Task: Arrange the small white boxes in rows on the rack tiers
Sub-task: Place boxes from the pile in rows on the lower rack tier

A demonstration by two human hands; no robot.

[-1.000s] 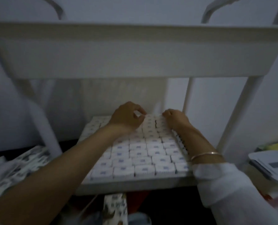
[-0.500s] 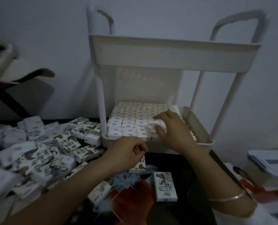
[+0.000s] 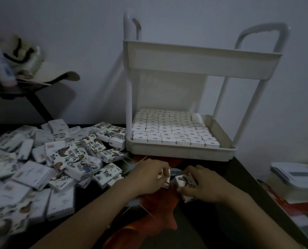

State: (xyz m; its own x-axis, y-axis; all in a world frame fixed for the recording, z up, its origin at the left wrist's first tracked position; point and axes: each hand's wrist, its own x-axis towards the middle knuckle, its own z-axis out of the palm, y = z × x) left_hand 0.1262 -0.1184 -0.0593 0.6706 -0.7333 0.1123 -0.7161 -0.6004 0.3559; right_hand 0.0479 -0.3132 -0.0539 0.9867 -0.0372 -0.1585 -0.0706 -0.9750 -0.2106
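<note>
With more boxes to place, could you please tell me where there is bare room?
Bare: a strip in the lower tier between box rows and its right wall; the table right of the right hand. Crowded: the loose pile at left.

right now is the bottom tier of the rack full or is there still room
Nearly full: the bottom tier holds tight rows of small white boxes, with only a bare strip along its right wall.

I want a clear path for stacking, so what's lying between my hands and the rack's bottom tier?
Head view: dark tabletop and a red sheet lie between the left hand, right hand and the bottom tier's front wall, no boxes.
</note>
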